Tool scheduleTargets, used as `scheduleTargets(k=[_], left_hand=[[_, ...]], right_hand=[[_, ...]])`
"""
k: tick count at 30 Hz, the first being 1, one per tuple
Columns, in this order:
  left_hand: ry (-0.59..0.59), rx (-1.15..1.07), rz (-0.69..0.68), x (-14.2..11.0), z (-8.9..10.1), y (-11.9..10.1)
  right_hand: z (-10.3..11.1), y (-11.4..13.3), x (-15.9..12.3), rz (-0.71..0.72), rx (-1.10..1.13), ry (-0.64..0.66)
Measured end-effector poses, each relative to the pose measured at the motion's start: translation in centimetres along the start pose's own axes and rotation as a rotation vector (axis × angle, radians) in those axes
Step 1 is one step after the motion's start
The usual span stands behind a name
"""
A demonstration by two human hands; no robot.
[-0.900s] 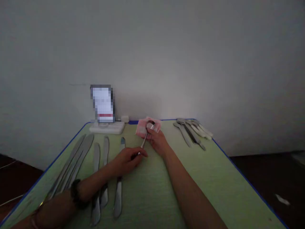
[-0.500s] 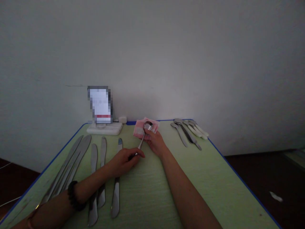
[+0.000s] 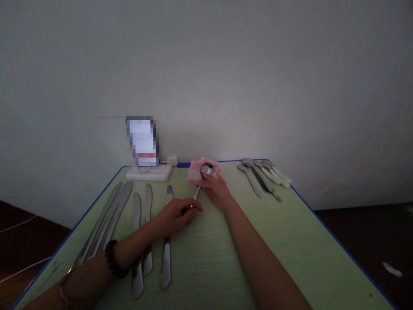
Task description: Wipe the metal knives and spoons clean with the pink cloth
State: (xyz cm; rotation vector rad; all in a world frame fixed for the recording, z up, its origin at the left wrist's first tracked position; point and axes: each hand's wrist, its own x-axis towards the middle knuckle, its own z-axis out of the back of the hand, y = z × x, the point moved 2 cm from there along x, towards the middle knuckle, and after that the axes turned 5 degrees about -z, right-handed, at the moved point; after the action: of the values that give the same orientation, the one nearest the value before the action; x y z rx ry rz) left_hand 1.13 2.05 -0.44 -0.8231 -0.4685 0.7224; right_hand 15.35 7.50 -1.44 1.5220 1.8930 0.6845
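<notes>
Two hands of yours share one spoon (image 3: pixel 199 188), and its long axis is the line that joins them: the handle runs from the near left, inside your left hand (image 3: pixel 180 215), up to the bowl at the far end, slightly to the right, beside your right hand (image 3: pixel 217 187). Your left hand is the nearer one, its fingers curled closely round the handle's end with the forefinger reaching out to the right. Your right hand is at the far end, its thumb laid against the bowl and a pink cloth (image 3: pixel 194 175) spread behind it; the other fingers are mostly out of sight, so you cannot tell how tightly they pinch cloth and spoon together. From your right hand, the bowl lies just to the left and far side; from your left hand, it lies to the far right. The cloth shows on both sides of the bowl, near the far edge of the table (image 3: pixel 206 267). Your left forearm passes over several knives (image 3: pixel 165 262), while a group of other spoons (image 3: pixel 262 183) lies apart to the right of your right hand, handles pointing near and right.
</notes>
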Motion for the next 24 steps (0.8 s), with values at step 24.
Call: scheduleTargets(k=[24], left_hand=[[-0.064,-0.069,0.010,0.1,0.1,0.2]], right_hand=[[0.6,0.8,0.8,0.051,0.227,-0.075]])
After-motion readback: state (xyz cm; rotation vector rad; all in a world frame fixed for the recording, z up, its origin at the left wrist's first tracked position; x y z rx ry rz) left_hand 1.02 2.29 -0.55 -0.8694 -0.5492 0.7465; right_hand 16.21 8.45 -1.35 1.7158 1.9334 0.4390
